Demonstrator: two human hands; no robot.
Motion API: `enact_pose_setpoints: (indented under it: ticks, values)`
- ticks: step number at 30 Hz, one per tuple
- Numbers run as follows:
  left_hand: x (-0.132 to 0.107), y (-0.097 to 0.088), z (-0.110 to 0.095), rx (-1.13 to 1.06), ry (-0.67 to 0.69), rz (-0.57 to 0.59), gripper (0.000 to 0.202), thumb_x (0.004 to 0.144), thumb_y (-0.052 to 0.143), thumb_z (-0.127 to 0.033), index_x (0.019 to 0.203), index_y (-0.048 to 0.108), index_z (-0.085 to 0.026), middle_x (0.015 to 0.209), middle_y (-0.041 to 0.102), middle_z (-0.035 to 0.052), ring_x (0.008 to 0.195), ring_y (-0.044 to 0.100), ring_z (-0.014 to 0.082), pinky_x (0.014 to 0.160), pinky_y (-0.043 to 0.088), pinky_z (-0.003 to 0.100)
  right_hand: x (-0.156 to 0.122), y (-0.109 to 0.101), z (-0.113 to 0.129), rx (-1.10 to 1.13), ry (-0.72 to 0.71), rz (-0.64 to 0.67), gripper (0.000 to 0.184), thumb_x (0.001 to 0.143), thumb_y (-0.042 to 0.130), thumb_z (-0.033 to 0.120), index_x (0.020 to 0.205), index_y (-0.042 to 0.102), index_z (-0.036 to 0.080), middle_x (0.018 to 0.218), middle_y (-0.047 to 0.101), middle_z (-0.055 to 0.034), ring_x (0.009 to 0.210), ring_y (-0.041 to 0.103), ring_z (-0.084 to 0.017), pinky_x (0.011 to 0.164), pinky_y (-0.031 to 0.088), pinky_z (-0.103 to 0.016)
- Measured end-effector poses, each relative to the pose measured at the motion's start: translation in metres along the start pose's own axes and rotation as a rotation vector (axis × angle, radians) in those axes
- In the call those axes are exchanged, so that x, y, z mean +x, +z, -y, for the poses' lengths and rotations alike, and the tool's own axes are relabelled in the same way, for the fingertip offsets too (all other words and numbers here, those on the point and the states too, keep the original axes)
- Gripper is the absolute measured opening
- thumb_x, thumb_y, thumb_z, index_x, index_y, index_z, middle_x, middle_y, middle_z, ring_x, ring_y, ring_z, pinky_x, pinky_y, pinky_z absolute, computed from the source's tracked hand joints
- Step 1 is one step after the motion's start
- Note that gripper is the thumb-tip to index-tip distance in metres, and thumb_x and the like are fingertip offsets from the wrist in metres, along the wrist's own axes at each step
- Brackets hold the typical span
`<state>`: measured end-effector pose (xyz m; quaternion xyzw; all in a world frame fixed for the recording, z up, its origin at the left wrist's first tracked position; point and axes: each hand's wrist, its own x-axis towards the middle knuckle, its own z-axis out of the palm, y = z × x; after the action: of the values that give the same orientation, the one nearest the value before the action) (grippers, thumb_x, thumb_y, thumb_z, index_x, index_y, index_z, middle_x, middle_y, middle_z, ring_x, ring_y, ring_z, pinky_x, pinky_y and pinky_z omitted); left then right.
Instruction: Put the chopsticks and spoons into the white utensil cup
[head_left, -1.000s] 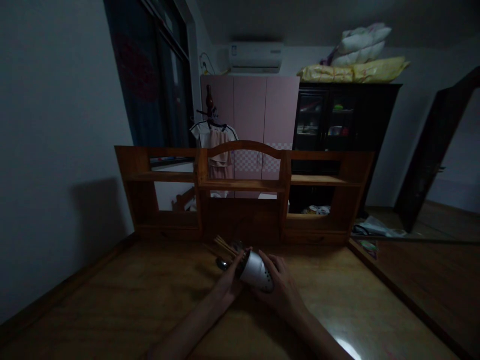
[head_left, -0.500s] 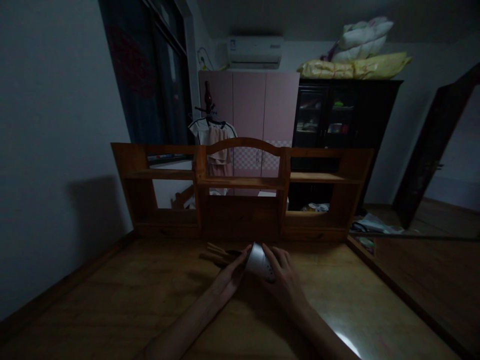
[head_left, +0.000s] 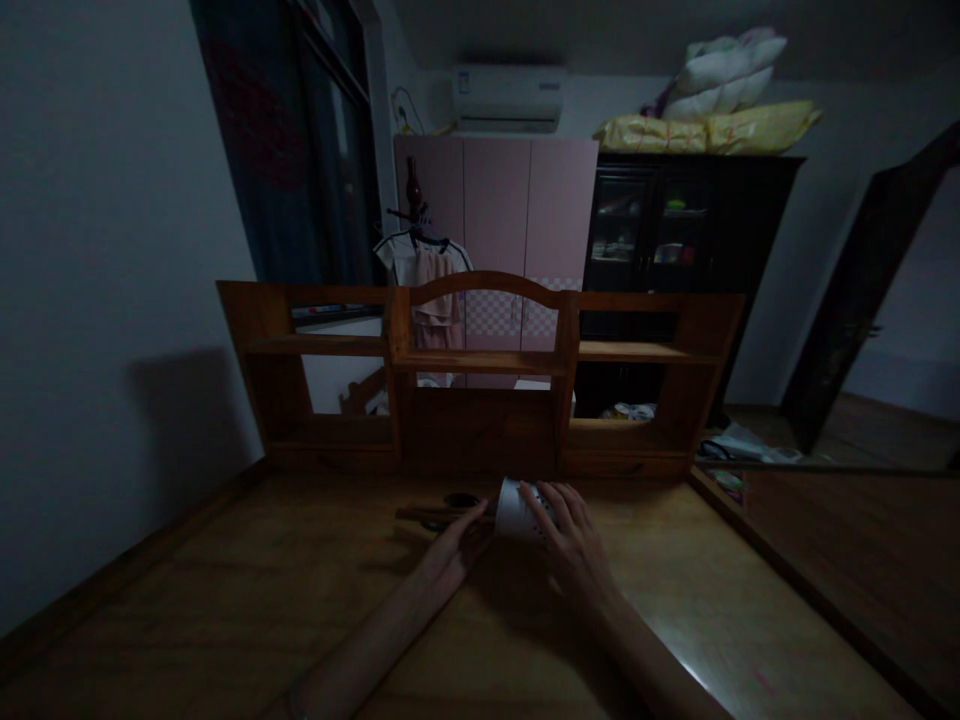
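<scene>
In the head view, a silvery utensil holder with small holes lies on its side in the air over the desk, its mouth facing left. My right hand is wrapped round its base end. Chopsticks and dark, rounded spoon-like ends stick out leftward from the mouth. Close by the mouth, my left hand closes on this bundle of utensils; its fingers partly hide the bundle, and how firmly they grip is hard to see in the dim light.
A wooden desk spreads beneath both hands. Along its back edge stands a low wooden shelf rack. The wall borders the desk's left side, and a raised wooden edge runs down the right.
The utensil holder has tipped further towards level, and the utensils have swung with it from a slant to nearly horizontal. Both hands stay close to it.
</scene>
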<state>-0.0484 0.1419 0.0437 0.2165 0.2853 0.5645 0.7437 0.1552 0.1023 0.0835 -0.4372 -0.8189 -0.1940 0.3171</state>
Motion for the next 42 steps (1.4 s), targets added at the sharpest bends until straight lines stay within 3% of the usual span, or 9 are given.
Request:
enact_pose_setpoints:
  ticks: [4, 8, 18, 24, 27, 33, 42]
  values:
    - [-0.003, 0.004, -0.003, 0.001, -0.001, -0.038, 0.009, 0.081, 0.065, -0.015, 0.09, 0.068, -0.013, 0.086, 0.073, 0.0073, 0.078, 0.069, 0.0184, 0.074, 0.056, 0.028, 0.0, -0.002, -0.002, 0.0, 0.011, 0.014, 0.079, 0.076, 0.053, -0.001, 0.146, 0.027, 0.025, 0.139, 0.04, -0.0082, 0.128, 0.034, -0.027, 0.11, 0.029, -0.049]
    - [-0.005, 0.006, -0.006, -0.022, 0.015, -0.001, 0.015, 0.083, 0.064, -0.02, 0.095, 0.067, -0.012, 0.095, 0.072, 0.0089, 0.087, 0.068, 0.0203, 0.08, 0.056, 0.032, 0.001, -0.003, -0.007, 0.011, 0.019, 0.001, 0.078, 0.077, 0.052, 0.0, 0.146, 0.026, 0.026, 0.139, 0.041, -0.0077, 0.128, 0.034, -0.027, 0.11, 0.029, -0.05]
    - [-0.005, 0.006, -0.006, -0.069, -0.002, 0.01, 0.014, 0.081, 0.065, -0.019, 0.093, 0.067, -0.012, 0.095, 0.072, 0.0101, 0.085, 0.068, 0.0217, 0.078, 0.056, 0.034, 0.002, -0.005, -0.009, 0.039, 0.001, 0.008, 0.082, 0.074, 0.054, -0.002, 0.146, 0.026, 0.027, 0.143, 0.037, -0.0052, 0.131, 0.031, -0.026, 0.112, 0.025, -0.049]
    - [-0.011, 0.01, -0.004, -0.052, -0.032, 0.085, 0.008, 0.081, 0.065, -0.015, 0.086, 0.067, -0.01, 0.086, 0.073, 0.0103, 0.081, 0.068, 0.0216, 0.084, 0.053, 0.039, 0.002, -0.005, -0.01, 0.002, -0.041, 0.019, 0.081, 0.075, 0.053, -0.002, 0.146, 0.026, 0.026, 0.143, 0.037, -0.0065, 0.131, 0.031, -0.027, 0.112, 0.024, -0.051]
    - [-0.011, 0.009, -0.004, -0.038, -0.029, 0.06, 0.006, 0.08, 0.065, -0.015, 0.083, 0.067, -0.01, 0.081, 0.072, 0.0104, 0.079, 0.068, 0.0214, 0.085, 0.053, 0.038, 0.003, -0.004, -0.011, -0.043, -0.055, 0.012, 0.076, 0.08, 0.051, -0.001, 0.146, 0.026, 0.026, 0.142, 0.038, -0.0074, 0.13, 0.032, -0.027, 0.111, 0.025, -0.052]
    - [-0.009, 0.007, -0.004, -0.055, -0.011, 0.051, 0.007, 0.08, 0.065, -0.013, 0.086, 0.066, -0.011, 0.091, 0.072, 0.0116, 0.087, 0.067, 0.0231, 0.089, 0.052, 0.04, 0.002, 0.0, -0.014, -0.077, -0.038, 0.007, 0.076, 0.08, 0.049, -0.003, 0.146, 0.026, 0.026, 0.142, 0.038, -0.0075, 0.131, 0.032, -0.027, 0.111, 0.025, -0.052]
    - [-0.005, 0.002, -0.004, -0.072, -0.029, -0.02, 0.006, 0.077, 0.067, -0.01, 0.083, 0.065, -0.013, 0.081, 0.072, 0.0078, 0.076, 0.068, 0.0205, 0.088, 0.053, 0.043, 0.003, -0.004, -0.012, -0.047, -0.018, 0.013, 0.083, 0.074, 0.052, -0.004, 0.147, 0.024, 0.027, 0.142, 0.039, -0.0065, 0.129, 0.034, -0.027, 0.111, 0.026, -0.051]
